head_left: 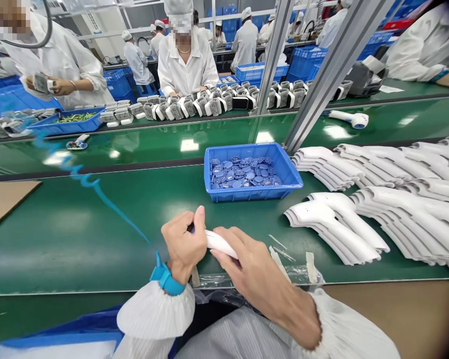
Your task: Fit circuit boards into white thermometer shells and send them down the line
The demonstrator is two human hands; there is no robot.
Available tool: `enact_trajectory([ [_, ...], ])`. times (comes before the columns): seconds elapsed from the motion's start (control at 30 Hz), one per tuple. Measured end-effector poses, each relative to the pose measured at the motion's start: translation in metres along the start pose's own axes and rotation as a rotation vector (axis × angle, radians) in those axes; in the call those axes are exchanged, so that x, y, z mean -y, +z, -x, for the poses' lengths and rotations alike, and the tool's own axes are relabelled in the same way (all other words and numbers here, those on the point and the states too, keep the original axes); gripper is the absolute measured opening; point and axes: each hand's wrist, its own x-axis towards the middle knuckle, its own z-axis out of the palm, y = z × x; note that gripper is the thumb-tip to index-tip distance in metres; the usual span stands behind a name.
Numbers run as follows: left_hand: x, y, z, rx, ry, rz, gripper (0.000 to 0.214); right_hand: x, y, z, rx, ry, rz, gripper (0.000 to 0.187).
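Both my hands hold one white plastic shell [217,242] just above the green bench [78,234], near its front edge. My left hand [183,244] is closed round the shell's left end, thumb pressed on top; a blue wrist strap [167,280] with a coiled blue cord sits on that wrist. My right hand [254,271] grips the shell's right part from below, fingers curled. What sits under the left thumb is hidden. A blue tray [288,169] of small round blue-grey parts stands behind my hands.
Rows of stacked white shells [377,199] fill the bench to the right. Thin clear film strips [282,249] lie beside my right hand. Slanted metal posts [322,80] rise behind the tray. Across the conveyor, people in white coats work beside rows of grey-white devices [194,105].
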Motion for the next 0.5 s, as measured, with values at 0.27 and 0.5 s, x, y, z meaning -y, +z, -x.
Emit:
enact_trajectory([
  [0.27,0.014,-0.003,-0.018,0.025,0.185,0.007,0.052,-0.005,0.023,0.004,-0.138,0.029,-0.102,0.026],
  [0.5,0.015,-0.006,0.01,-0.165,-0.062,0.577,0.043,-0.004,0.004,-0.006,0.245,0.891,-0.771,0.056],
])
